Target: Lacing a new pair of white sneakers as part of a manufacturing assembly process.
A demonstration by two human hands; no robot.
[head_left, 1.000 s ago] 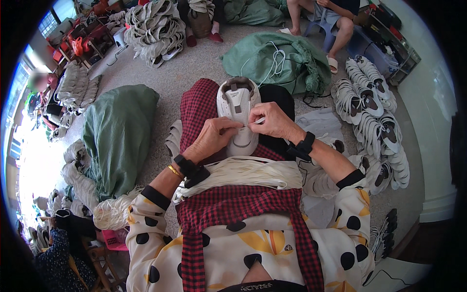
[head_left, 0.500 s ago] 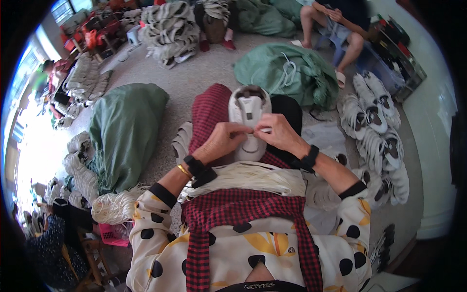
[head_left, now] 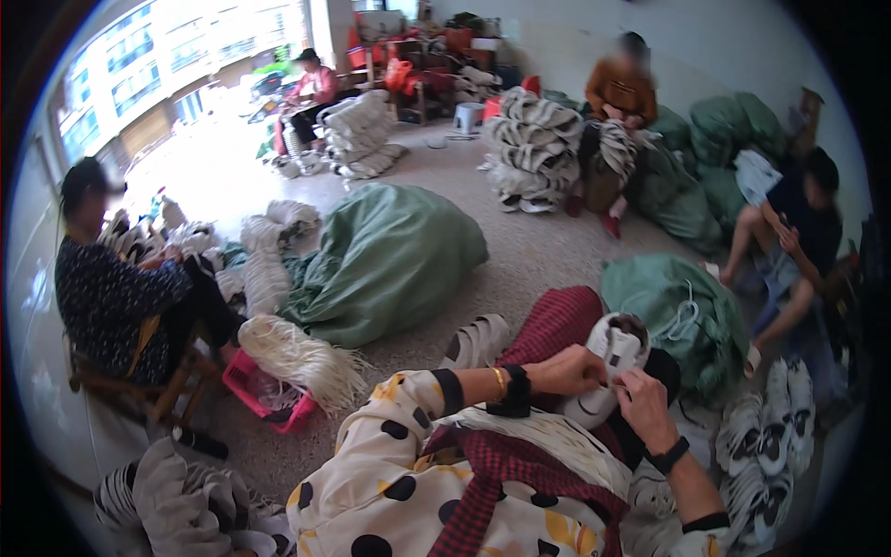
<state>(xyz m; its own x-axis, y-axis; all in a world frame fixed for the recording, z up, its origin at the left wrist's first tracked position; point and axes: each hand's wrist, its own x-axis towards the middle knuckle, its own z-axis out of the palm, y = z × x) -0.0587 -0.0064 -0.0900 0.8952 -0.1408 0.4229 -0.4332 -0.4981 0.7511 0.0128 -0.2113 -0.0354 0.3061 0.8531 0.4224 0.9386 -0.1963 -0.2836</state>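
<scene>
A: What is hard to make out here?

B: The lace itself. Both hands meet on the white shoe (head_left: 608, 367), but the fingertips overlap there and whatever thin thing they pinch is too small to tell. The shoe's toe end is hidden behind the left hand (head_left: 568, 370).

A: How do the hands sit?

B: The left hand comes in from nine o'clock, wrist bent, fingers curled onto the shoe's upper. The right hand (head_left: 644, 407) rises from five o'clock, fingers pressed to the shoe's side. They are close together, both gripping the shoe, which rests on the red checked cloth (head_left: 557, 325) over the lap, at about four o'clock in the view.

A: And around them?

B: A bundle of pale laces (head_left: 548, 436) lies across the lap just below the wrists. A green sack (head_left: 682, 311) sits just beyond the shoe at two o'clock, and white shoes (head_left: 770, 432) are stacked at four o'clock. A bigger green sack (head_left: 394, 255) lies at eleven o'clock, with a pink basket (head_left: 255, 390) and more laces at nine. Other people sit working around the floor.
</scene>
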